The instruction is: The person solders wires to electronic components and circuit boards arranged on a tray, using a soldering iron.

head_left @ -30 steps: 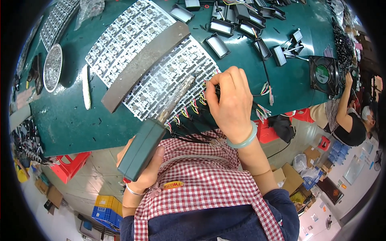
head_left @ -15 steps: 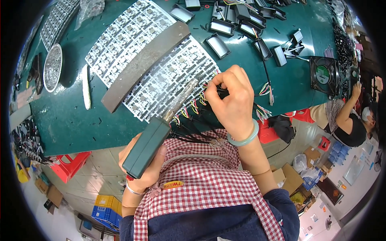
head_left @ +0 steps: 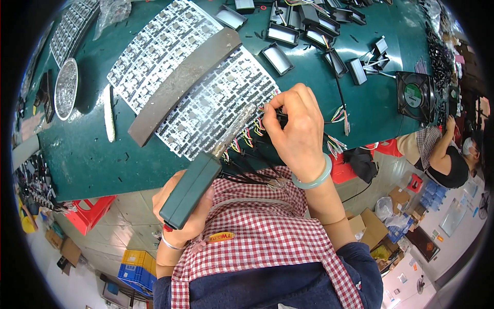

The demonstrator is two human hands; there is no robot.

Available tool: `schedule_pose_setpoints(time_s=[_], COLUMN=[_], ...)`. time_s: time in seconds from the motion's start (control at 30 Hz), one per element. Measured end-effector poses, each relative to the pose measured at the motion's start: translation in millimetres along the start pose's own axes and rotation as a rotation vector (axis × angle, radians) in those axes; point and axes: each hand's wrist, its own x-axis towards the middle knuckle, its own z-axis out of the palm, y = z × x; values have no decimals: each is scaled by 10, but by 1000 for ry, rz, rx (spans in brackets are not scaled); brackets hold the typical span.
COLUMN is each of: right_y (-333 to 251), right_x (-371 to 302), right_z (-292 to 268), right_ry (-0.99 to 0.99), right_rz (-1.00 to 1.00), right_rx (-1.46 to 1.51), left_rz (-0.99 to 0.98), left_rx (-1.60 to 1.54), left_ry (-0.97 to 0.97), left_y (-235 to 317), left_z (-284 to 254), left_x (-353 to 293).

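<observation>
My left hand (head_left: 194, 222) is wrapped around a dark green soldering gun (head_left: 190, 189). Its long, crusted metal tip slants up and right over the near edge of a white sheet of circuit boards (head_left: 206, 121), close to my right fingers. My right hand (head_left: 299, 135) is closed in a pinch at the right corner of that sheet. Thin coloured wires (head_left: 248, 137) run along this edge, joined to black cables hanging toward my apron. The fingers hide most of what they pinch, seemingly a wire end. A dark heavy bar (head_left: 180, 86) lies across the sheet.
Several black plastic cases (head_left: 278, 58) lie at the far right. A black fan (head_left: 415, 97) stands near the right table edge. On the left are an oval metal dish (head_left: 66, 89) and a whitish stick (head_left: 109, 114). Another person (head_left: 448, 154) sits at far right.
The soldering gun has shifted slightly right, its tip now nearer my right fingers. The board sheet and bar have slid a little left. My right hand stays almost in place.
</observation>
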Motion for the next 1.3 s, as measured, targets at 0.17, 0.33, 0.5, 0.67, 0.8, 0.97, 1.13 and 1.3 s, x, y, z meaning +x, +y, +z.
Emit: schedule_pose_setpoints(time_s=[0.17, 0.33, 0.5, 0.67, 0.8, 0.97, 1.13, 1.3], right_y=[-2, 8, 6, 7, 5, 2, 3, 3], right_x=[7, 9, 8, 13, 14, 13, 15, 15], right_z=[3, 0, -7, -7, -8, -10, -9, -8], right_ry=[4, 0, -6, -8, -11, -13, -17, -14], right_rz=[5, 10, 17, 16, 22, 26, 27, 23], right_rx=[0, 14, 8, 10, 5, 4, 5, 1], left_rz=[44, 89, 55, 45, 57, 32, 42, 28], left_rx=[18, 49, -24, -43, -15, -7, -16, -36], left_ry=[-7, -12, -34, -55, -68, -83, -79, -77], left_y=[28, 99, 143, 153, 158, 166, 178, 179], left_z=[-1, 4, -2, -16, -27, -39, -37, -41], left_x=[52, 132, 190, 220, 223, 210, 200, 211])
